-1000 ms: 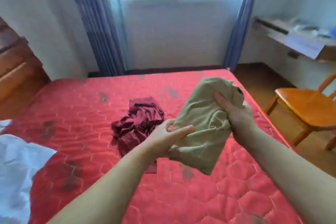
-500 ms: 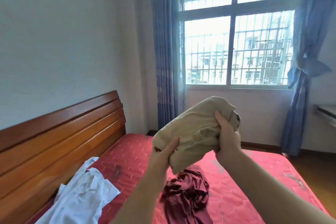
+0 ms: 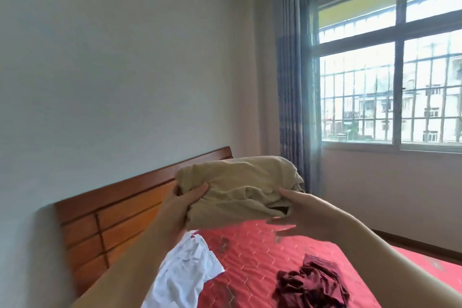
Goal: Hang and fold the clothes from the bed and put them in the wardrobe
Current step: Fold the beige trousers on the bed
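Observation:
I hold a folded beige garment (image 3: 240,182) up in front of me, above the bed. My left hand (image 3: 180,204) grips its left end with the thumb on top. My right hand (image 3: 300,210) grips its right end, thumb over the fabric and fingers spread beneath. On the red quilted mattress (image 3: 257,252) lie a crumpled maroon garment (image 3: 310,285) at the lower right and a white garment (image 3: 185,270) near the headboard. No wardrobe is in view.
A wooden headboard (image 3: 120,215) stands against the pale wall on the left. A barred window (image 3: 400,92) with a blue curtain (image 3: 292,97) fills the right side. A dark skirting board runs along the floor under the window.
The view has swung up and to the left, away from the bed's foot toward the headboard. The beige garment has turned from hanging upright to lying level between my hands.

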The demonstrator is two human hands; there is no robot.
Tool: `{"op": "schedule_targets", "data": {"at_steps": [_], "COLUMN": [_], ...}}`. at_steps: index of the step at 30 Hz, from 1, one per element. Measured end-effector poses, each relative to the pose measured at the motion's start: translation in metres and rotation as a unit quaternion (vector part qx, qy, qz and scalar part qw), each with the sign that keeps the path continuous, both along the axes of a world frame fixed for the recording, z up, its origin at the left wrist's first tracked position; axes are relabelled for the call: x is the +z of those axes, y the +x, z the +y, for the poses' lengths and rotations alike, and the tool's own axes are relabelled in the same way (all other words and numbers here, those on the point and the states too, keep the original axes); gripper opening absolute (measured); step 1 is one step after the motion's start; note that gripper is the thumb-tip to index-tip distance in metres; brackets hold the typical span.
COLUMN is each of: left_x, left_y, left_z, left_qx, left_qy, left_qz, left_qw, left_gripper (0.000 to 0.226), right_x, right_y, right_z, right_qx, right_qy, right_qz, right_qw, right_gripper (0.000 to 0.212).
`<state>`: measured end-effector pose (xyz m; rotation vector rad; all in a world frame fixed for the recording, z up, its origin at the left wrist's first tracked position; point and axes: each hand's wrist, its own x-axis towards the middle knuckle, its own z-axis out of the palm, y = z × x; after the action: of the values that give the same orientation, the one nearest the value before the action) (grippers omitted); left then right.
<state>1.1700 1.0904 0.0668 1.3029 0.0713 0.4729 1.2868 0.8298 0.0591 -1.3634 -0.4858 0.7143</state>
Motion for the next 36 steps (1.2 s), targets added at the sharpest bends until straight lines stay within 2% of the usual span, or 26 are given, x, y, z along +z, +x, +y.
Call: {"op": "schedule_targets", "data": {"at_steps": [1,2,4,7,13,16,18,21,23,25,27,31,33,36], "left_x": [0.007,0.013,0.023,0.029,0.022,0.014,0.008,-0.006,-0.018,-0.029,-0.041,-0.061,-0.069,-0.072], "left_y": [-0.017,-0.034,-0.067,-0.121,-0.267,-0.339,-0.382,-0.433,-0.456,-0.468,-0.476,-0.485,-0.484,-0.487], "left_z": [0.011,0.023,0.045,0.08,0.171,0.211,0.237,0.275,0.297,0.317,0.337,0.384,0.407,0.435], "left_qx": [0.014,0.034,0.075,0.128,0.172,0.217,0.256,0.302,0.335,0.363,0.376,0.411,0.441,0.483], "left_qy": [0.015,0.029,0.047,0.063,-0.001,-0.037,-0.042,-0.047,-0.064,-0.073,-0.072,-0.041,-0.047,-0.084], "left_qz": [-0.006,-0.009,-0.009,-0.013,-0.01,-0.007,0.019,0.088,0.135,0.157,0.162,0.191,0.188,0.166], "left_qw": [1.0,0.999,0.996,0.99,0.985,0.976,0.966,0.948,0.93,0.916,0.91,0.89,0.876,0.856], "left_gripper": [0.066,0.064,0.061,0.062,0.059,0.046,0.045,0.054,0.057,0.056,0.069,0.089,0.081,0.064], "right_x": [0.006,0.013,0.026,0.043,0.03,0.02,0.018,0.01,0.0,-0.014,-0.026,-0.04,-0.044,-0.045], "right_y": [-0.004,-0.01,-0.027,-0.064,-0.163,-0.223,-0.257,-0.292,-0.309,-0.319,-0.325,-0.318,-0.312,-0.313], "right_z": [0.007,0.016,0.043,0.104,0.26,0.331,0.371,0.428,0.467,0.507,0.544,0.615,0.652,0.706], "right_qx": [0.037,0.065,0.096,0.121,0.224,0.282,0.298,0.296,0.29,0.293,0.315,0.385,0.428,0.495], "right_qy": [-0.004,0.005,0.029,0.03,0.031,0.05,0.058,0.058,0.06,0.055,0.046,0.009,-0.008,-0.032], "right_qz": [-0.012,-0.017,-0.011,0.004,-0.014,0.006,0.011,-0.009,-0.027,-0.041,-0.033,-0.005,0.01,0.02], "right_qw": [0.999,0.998,0.995,0.992,0.974,0.958,0.953,0.953,0.955,0.954,0.947,0.923,0.904,0.868], "right_gripper": [0.086,0.083,0.063,0.056,0.043,0.03,0.017,0.011,0.019,0.041,0.055,0.06,0.062,0.043]}}
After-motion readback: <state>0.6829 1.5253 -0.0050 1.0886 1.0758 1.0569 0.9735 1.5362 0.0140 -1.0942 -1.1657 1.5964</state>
